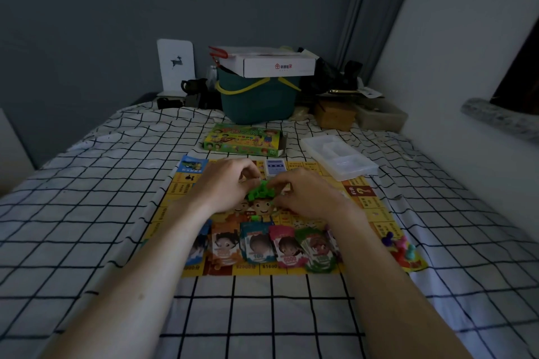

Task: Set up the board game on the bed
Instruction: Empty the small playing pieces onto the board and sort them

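A yellow game board (172,198) lies flat on the checked bedsheet. My left hand (226,183) and my right hand (303,192) meet over its middle, fingers curled around a cluster of small green plastic houses (260,191). One loose green piece (254,216) lies just below them. Several stacks of play money (259,245) run along the board's near edge. A deck of blue cards (274,167) sits at the far edge. Coloured pawns (401,245) stand at the near right corner.
The green game box (243,140) lies beyond the board, with a clear plastic tray (338,159) to its right. A teal basket (258,99) holding a white carton stands at the bed's head among clutter. A white wall runs along the right.
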